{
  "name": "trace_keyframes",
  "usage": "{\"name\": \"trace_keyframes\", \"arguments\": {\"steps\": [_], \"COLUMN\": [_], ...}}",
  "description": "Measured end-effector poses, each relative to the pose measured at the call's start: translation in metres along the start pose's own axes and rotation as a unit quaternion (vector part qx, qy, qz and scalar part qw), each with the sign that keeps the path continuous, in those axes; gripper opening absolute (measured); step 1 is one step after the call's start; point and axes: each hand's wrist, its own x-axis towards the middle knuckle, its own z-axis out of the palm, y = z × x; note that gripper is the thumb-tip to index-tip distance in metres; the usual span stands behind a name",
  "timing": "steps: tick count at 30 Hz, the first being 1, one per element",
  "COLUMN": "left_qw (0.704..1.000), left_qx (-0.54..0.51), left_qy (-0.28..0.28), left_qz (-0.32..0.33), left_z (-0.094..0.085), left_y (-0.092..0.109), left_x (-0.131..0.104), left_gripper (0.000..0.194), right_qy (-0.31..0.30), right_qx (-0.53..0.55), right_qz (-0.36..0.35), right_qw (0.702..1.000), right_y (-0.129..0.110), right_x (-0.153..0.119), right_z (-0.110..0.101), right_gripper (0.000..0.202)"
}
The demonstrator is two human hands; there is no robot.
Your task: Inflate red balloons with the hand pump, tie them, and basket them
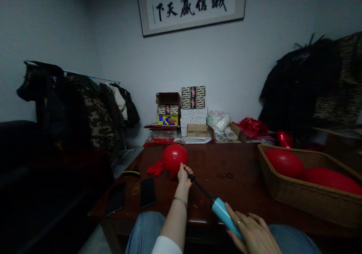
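Note:
A partly filled red balloon (175,157) sits over the far part of the table, right beyond my left hand (185,173). That hand is closed where the balloon's neck meets the black end of a hand pump; the fingers hide the join. A black rod (204,191) runs from there down to the pump's light blue barrel (226,215). My right hand (251,229), a ring on one finger, is wrapped around the barrel near the front edge. Flat red balloons (155,168) lie just left of the inflated one.
At the right stands a wicker basket (308,193) holding large red balloons (284,162). Two dark phones (148,192), a yellow-and-black item (131,173) and yellow bands (136,188) lie left on the brown table (198,154). Black bands (225,175) lie mid-table. Stacked boxes (194,116) stand by the wall.

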Motion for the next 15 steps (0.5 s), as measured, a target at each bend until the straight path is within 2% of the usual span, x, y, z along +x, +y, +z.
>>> {"name": "trace_keyframes", "arguments": {"steps": [6, 10, 15], "left_qw": [1.000, 1.000, 1.000], "left_qx": [0.000, 0.011, 0.022], "left_qy": [-0.001, -0.012, 0.003], "left_qz": [0.002, -0.001, 0.004], "left_z": [0.001, 0.000, -0.001], "left_y": [-0.003, -0.010, -0.020], "left_x": [-0.005, -0.011, -0.014], "left_gripper": [0.031, 0.032, 0.032], "right_qy": [-0.029, -0.040, -0.068], "right_qx": [0.004, 0.009, -0.010], "right_qz": [0.033, 0.051, 0.066], "right_qw": [0.999, 0.998, 0.995], "right_y": [-0.007, -0.018, -0.030], "right_x": [0.016, 0.043, 0.072], "right_z": [0.011, 0.018, 0.022], "right_gripper": [0.051, 0.048, 0.045]}}
